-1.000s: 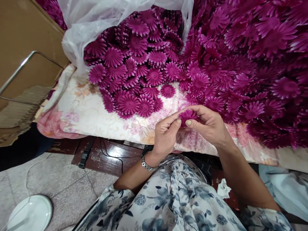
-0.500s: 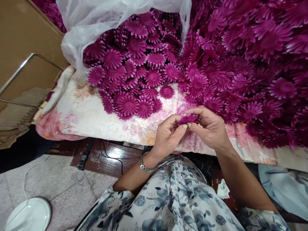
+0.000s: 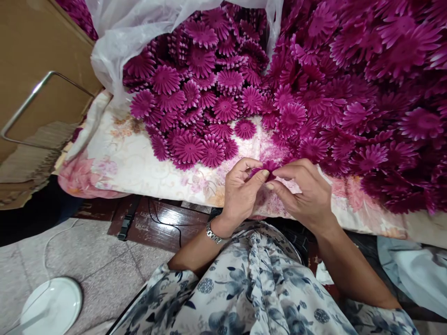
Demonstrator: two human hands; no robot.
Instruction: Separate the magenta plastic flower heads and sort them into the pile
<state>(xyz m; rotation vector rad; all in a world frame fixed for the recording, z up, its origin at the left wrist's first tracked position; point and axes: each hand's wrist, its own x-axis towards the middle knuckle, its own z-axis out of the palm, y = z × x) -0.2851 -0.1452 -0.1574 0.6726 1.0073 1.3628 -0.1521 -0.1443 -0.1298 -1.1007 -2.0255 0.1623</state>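
A purple artificial flower head [image 3: 269, 166] is pinched between the thumb and fingers of my left hand [image 3: 242, 188], just above the front part of the cloth. Close by on its right, my right hand [image 3: 303, 190] has its thumb and forefinger parted, the forefinger at the flower's edge and the thumb tip a little below. The fingers partly cover the flower. Beyond my hands, a heap of like purple flower heads [image 3: 190, 146] spills from a clear plastic bag [image 3: 118, 44]. One single flower head [image 3: 245, 129] lies just in front of that heap.
A bigger pile of purple flower heads [image 3: 370, 116] covers the table's right side. Floral cloth [image 3: 150, 177] lies under everything, dusted with purple bits. A cardboard box [image 3: 38, 60] with a metal wire frame [image 3: 33, 102] stands at left. A round white object [image 3: 52, 304] is on the floor.
The flower has tilted up and turned between my fingers. My right thumb and forefinger have moved apart from their pinch on it, while my left hand keeps hold. The whole view has shifted slightly.
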